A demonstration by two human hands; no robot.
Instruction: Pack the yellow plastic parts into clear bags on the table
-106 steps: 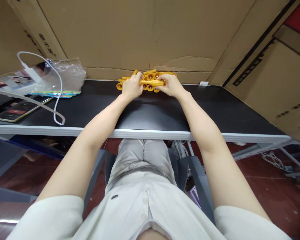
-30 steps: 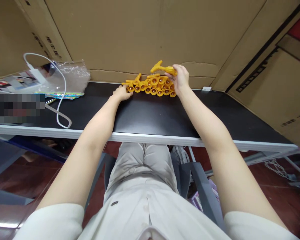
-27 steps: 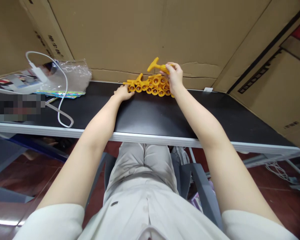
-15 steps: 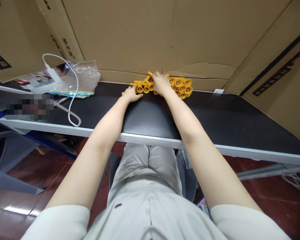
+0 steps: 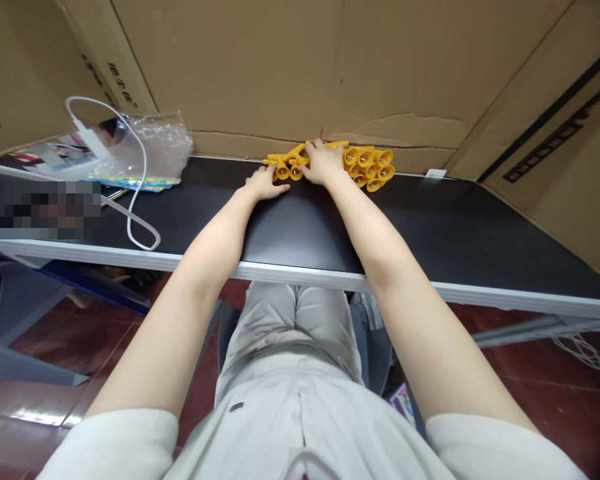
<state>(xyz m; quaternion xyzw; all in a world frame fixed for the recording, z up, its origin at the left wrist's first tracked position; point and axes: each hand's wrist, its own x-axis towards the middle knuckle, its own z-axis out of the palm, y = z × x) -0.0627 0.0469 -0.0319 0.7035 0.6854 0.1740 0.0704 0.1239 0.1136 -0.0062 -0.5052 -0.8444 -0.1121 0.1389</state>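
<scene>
I see my right hand (image 5: 323, 165) lying palm-down over the middle of the stacked yellow plastic funnel-shaped pieces (image 5: 367, 167) at the far edge of the black tabletop (image 5: 300, 220); whether its fingers grip one, I cannot tell. My left hand (image 5: 265, 183) rests flat just left of it, fingertips touching the stack's near-left end. Well off left of both hands lie a white cable (image 5: 130, 213) and a clear plastic bag (image 5: 150, 143).

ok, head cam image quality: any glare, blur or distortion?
Head view: wide-angle bending of the table edge; glare patch on the floor lower left; a pixelated block at the left; hands and yellow pieces sharp, evenly lit.
</scene>
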